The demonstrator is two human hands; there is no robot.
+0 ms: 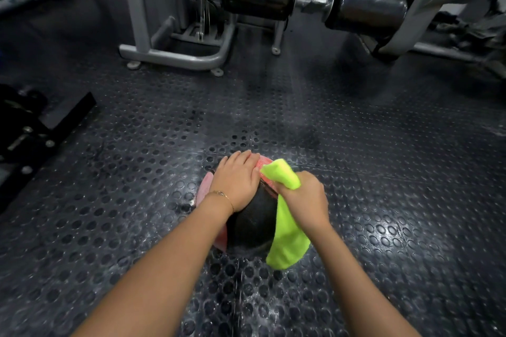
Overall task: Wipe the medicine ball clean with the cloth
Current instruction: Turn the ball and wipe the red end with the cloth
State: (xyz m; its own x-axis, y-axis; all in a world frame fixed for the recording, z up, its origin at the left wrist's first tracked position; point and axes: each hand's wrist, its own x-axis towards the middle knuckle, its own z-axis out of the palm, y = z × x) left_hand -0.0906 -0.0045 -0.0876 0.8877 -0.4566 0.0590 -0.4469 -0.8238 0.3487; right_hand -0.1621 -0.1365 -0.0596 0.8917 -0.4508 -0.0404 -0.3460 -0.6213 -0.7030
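Left hand (236,180) flat on medicine ball (252,224) (grip apart); right hand (305,200) clamped on cloth (287,243).

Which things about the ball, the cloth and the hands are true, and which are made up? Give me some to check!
1. The right hand grips the green cloth. True.
2. The left hand holds a spray bottle. False: it holds nothing and rests on top of the medicine ball.
3. The medicine ball sits on a table. False: it sits on the dark studded floor.
4. The medicine ball is part black and part pinkish red. True.
5. There is a thin bracelet on the left wrist. True.
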